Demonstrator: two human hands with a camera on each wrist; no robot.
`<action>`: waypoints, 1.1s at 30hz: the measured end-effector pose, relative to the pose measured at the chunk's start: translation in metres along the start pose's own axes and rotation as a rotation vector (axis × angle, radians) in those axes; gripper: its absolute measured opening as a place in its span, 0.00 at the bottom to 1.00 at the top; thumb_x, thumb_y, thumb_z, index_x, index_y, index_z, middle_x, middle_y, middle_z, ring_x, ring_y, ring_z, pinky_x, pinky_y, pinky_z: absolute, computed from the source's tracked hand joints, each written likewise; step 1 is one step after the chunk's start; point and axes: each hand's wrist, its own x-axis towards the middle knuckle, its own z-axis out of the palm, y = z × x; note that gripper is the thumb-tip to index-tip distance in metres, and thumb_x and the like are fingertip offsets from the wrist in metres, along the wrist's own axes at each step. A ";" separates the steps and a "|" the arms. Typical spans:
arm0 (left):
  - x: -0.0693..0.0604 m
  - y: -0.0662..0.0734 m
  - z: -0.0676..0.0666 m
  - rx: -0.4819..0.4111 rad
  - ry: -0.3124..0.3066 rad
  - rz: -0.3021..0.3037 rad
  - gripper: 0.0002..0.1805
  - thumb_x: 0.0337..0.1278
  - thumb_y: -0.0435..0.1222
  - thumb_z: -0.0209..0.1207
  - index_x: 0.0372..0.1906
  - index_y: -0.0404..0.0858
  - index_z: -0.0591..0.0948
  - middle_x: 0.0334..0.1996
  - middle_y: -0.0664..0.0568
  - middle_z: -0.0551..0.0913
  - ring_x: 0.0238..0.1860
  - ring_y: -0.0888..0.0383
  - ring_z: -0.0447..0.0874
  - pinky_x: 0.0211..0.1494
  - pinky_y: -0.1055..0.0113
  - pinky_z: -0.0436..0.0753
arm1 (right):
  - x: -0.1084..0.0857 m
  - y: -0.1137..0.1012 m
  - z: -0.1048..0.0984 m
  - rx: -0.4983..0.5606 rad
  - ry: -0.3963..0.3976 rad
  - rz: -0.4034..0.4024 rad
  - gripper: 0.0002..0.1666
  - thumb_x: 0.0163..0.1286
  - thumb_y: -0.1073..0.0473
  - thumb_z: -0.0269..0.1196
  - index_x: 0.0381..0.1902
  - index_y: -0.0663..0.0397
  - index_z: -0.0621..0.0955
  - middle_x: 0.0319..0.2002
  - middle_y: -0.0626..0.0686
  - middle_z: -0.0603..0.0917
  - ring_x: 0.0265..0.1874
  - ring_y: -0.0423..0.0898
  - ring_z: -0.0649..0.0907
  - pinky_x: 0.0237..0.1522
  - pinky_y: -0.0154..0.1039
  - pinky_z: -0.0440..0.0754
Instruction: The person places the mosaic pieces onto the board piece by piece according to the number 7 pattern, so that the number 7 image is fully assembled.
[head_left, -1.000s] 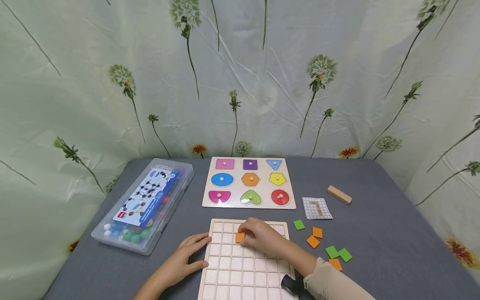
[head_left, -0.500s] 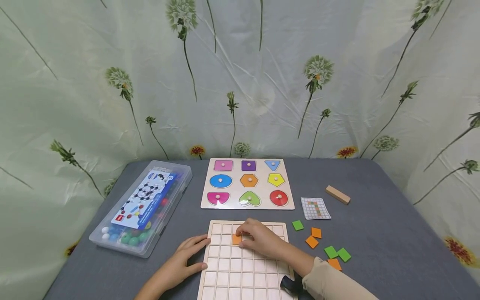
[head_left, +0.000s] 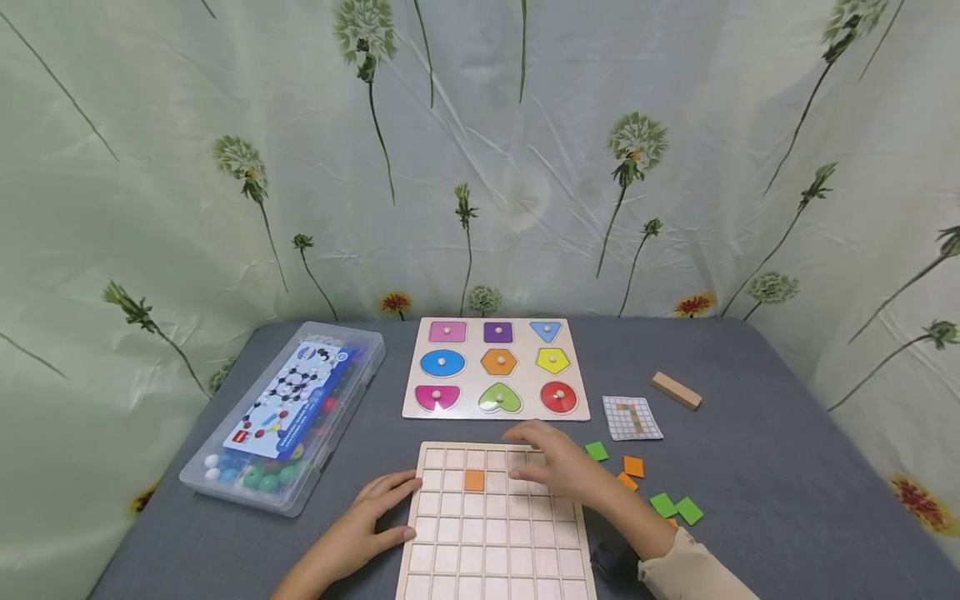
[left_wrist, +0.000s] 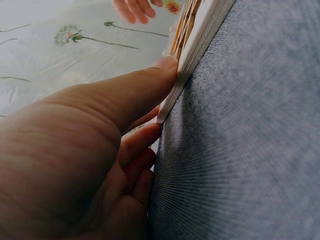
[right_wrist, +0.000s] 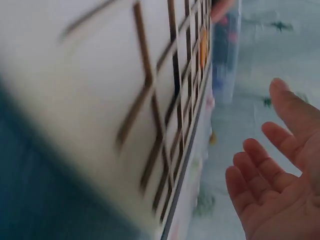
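An orange square tile lies in a cell near the far left of the wooden grid board. My left hand rests against the board's left edge, thumb and fingertips touching it; the left wrist view shows the thumb on the wooden rim. Over the board's far right part hovers my right hand, fingers spread and holding nothing. In the right wrist view that hand appears raised off the board with its palm showing. Nearest to it, right of the board, is a green tile.
Loose orange tiles and green tiles lie right of the board. Behind them are a pattern card and a wooden block. A shape puzzle lies at the back; a clear plastic case stands left.
My right hand has let go of the orange tile and moved right, away from it. The tile stays in its cell. My left hand keeps its place on the board's edge.
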 end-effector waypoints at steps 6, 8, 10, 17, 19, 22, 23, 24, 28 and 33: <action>0.000 0.000 0.000 -0.009 -0.004 -0.005 0.34 0.51 0.52 0.57 0.63 0.44 0.67 0.62 0.50 0.63 0.62 0.46 0.55 0.54 0.44 0.63 | -0.024 0.022 -0.023 -0.030 0.115 0.059 0.30 0.53 0.54 0.67 0.54 0.55 0.73 0.54 0.50 0.72 0.54 0.50 0.71 0.51 0.51 0.69; 0.000 -0.001 0.000 -0.009 -0.003 -0.003 0.34 0.51 0.52 0.57 0.64 0.44 0.67 0.62 0.50 0.63 0.62 0.46 0.55 0.54 0.44 0.63 | -0.031 0.031 -0.028 -0.041 0.146 0.087 0.30 0.53 0.56 0.67 0.54 0.56 0.73 0.53 0.51 0.72 0.54 0.52 0.70 0.51 0.53 0.68; 0.000 -0.001 0.000 -0.010 -0.001 -0.001 0.34 0.51 0.52 0.57 0.63 0.44 0.67 0.62 0.50 0.63 0.62 0.46 0.55 0.53 0.44 0.63 | -0.038 0.040 -0.031 -0.036 0.169 0.128 0.30 0.53 0.58 0.68 0.54 0.55 0.73 0.53 0.52 0.72 0.55 0.53 0.70 0.52 0.54 0.67; 0.000 -0.002 0.001 0.003 0.010 0.004 0.34 0.51 0.53 0.56 0.63 0.45 0.67 0.62 0.51 0.64 0.61 0.47 0.56 0.53 0.44 0.64 | -0.050 0.060 -0.034 -0.027 0.176 0.239 0.32 0.53 0.58 0.68 0.56 0.56 0.72 0.54 0.55 0.72 0.53 0.52 0.70 0.53 0.52 0.66; 0.000 -0.002 0.001 0.004 0.011 0.003 0.34 0.51 0.53 0.56 0.63 0.45 0.67 0.62 0.52 0.64 0.61 0.47 0.56 0.53 0.44 0.64 | -0.052 0.062 -0.034 -0.036 0.173 0.258 0.31 0.53 0.61 0.67 0.56 0.57 0.72 0.52 0.55 0.73 0.49 0.52 0.73 0.50 0.50 0.69; 0.000 -0.002 0.001 0.000 0.007 0.000 0.34 0.51 0.54 0.56 0.64 0.45 0.67 0.62 0.52 0.63 0.62 0.47 0.55 0.54 0.44 0.63 | -0.053 0.063 -0.033 -0.059 0.180 0.278 0.27 0.53 0.68 0.66 0.53 0.61 0.74 0.50 0.56 0.73 0.43 0.49 0.75 0.44 0.45 0.73; 0.000 -0.003 0.001 0.000 0.005 -0.001 0.34 0.51 0.54 0.56 0.64 0.46 0.67 0.62 0.52 0.63 0.62 0.47 0.55 0.54 0.44 0.63 | -0.054 0.063 -0.032 -0.066 0.191 0.291 0.26 0.52 0.69 0.66 0.51 0.62 0.75 0.49 0.57 0.73 0.41 0.48 0.75 0.43 0.43 0.74; 0.000 -0.003 0.001 -0.003 0.003 -0.002 0.34 0.51 0.54 0.56 0.64 0.46 0.67 0.62 0.52 0.63 0.62 0.47 0.55 0.54 0.44 0.63 | -0.054 0.063 -0.032 -0.065 0.206 0.304 0.25 0.51 0.70 0.67 0.49 0.63 0.75 0.50 0.58 0.72 0.40 0.47 0.76 0.42 0.41 0.75; 0.000 -0.003 0.001 -0.002 0.001 -0.002 0.34 0.51 0.54 0.56 0.64 0.46 0.67 0.62 0.52 0.63 0.62 0.47 0.55 0.54 0.45 0.64 | -0.055 0.063 -0.028 -0.066 0.266 0.357 0.19 0.50 0.70 0.68 0.42 0.67 0.78 0.49 0.60 0.70 0.37 0.46 0.76 0.39 0.38 0.75; 0.000 -0.002 0.001 -0.007 0.001 -0.002 0.34 0.51 0.53 0.56 0.64 0.45 0.67 0.62 0.52 0.63 0.62 0.47 0.55 0.54 0.44 0.63 | -0.054 0.061 -0.025 -0.110 0.306 0.371 0.14 0.50 0.70 0.67 0.36 0.64 0.79 0.42 0.56 0.72 0.33 0.44 0.75 0.36 0.37 0.75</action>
